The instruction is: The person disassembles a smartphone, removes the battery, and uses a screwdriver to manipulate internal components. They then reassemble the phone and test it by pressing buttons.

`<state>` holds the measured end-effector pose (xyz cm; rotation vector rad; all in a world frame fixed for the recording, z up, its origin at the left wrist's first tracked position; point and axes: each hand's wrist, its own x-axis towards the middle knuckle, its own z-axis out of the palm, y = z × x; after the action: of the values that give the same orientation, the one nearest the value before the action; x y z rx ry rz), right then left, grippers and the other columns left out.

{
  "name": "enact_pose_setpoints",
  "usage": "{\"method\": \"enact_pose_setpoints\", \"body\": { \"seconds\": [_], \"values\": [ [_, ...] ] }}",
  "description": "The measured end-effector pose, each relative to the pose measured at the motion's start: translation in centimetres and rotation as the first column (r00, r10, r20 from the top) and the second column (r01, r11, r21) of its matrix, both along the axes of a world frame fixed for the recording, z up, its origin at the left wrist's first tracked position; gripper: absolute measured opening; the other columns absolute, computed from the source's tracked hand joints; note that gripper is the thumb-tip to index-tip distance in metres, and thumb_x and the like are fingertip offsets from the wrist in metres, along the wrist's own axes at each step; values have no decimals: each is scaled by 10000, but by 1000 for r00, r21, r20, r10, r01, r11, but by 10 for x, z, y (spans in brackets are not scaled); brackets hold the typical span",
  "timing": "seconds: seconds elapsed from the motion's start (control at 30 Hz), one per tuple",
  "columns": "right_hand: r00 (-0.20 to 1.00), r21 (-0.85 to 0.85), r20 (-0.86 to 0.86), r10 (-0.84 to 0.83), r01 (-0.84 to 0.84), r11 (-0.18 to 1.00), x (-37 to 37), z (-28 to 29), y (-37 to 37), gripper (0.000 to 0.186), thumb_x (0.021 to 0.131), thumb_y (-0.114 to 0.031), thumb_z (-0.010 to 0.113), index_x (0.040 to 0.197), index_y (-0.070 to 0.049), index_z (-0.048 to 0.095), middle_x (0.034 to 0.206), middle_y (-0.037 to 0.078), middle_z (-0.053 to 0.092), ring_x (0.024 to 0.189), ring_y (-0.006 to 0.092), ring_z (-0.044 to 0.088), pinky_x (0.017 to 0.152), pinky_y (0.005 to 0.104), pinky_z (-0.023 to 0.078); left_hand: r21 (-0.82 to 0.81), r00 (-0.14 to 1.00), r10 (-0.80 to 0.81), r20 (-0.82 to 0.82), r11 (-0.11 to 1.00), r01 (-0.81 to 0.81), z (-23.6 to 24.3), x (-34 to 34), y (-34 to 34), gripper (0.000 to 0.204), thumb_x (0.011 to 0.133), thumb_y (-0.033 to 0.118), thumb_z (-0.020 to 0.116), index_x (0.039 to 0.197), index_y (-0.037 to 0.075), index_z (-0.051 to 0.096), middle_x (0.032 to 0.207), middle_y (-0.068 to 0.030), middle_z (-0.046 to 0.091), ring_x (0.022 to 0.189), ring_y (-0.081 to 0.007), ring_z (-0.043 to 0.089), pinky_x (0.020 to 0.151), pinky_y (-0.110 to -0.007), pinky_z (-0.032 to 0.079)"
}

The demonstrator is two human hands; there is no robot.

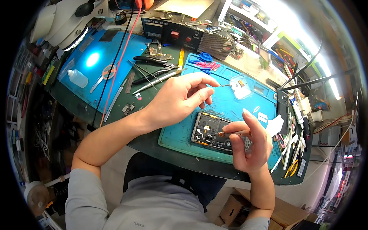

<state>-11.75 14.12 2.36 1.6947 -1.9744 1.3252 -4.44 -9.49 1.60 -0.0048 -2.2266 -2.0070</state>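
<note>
From where I stand, a phone (210,127) lies flat on the blue mat (180,134), its back off and its insides showing, just in front of the person. The right hand (253,147) is curled around a slim brown screwdriver (242,133), the thumb and some fingers closed on it, another finger raised. The driver's thin shaft points left, over the round camera parts; I can't tell whether its tip touches anything.

The left hand (182,96) hovers beyond the phone, near a small clear tray (241,90). Its thumb and forefinger are almost together, the other fingers half bent; I can't make out whether something tiny sits between them. Pliers and tweezers (156,81) lie beyond that wrist.

I'd judge the step in hand to be fine screwdriver work inside the phone. The next move seems to call for a light, upright driver and a steadied phone.
</note>
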Motion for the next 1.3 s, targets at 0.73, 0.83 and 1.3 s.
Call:
{"method": "enact_pose_setpoints", "body": {
  "seconds": [0.73, 0.83, 1.3],
  "values": [
    [989, 52, -33, 145, -143, 988, -5, 10, -3, 394, 877, 69, 701, 1268, 26, 680, 920, 92, 776, 719, 250, 739, 602, 337, 564, -29, 1000, -5, 9, 1000, 6, 0, 0, 0, 251, 1074, 100, 611, 1307, 15, 648, 1018, -41, 696, 935, -84, 677, 846, -256, 570],
    [993, 187, -115, 37, -15, 982, -1, 23, 3, 435, 858, 77, 709, 1289, 24, 677, 951, 114, 777, 751, 269, 748, 637, 333, 583, -35, 1000, -3, 13, 999, 4, 1, 0, 0, 256, 1075, 98, 609, 1314, 12, 646, 1022, -43, 695, 938, -85, 676, 845, -257, 570],
    [998, 228, 61, -35, 21, 973, 2, 26, 6, 521, 838, 110, 715, 1348, 21, 657, 1016, 159, 780, 820, 272, 766, 737, 350, 611, -48, 1000, -17, -12, 999, 17, -2, -2, 1, 267, 1074, 92, 607, 1325, 8, 644, 1015, -43, 696, 930, -86, 673, 836, -257, 571]
  ]
}}
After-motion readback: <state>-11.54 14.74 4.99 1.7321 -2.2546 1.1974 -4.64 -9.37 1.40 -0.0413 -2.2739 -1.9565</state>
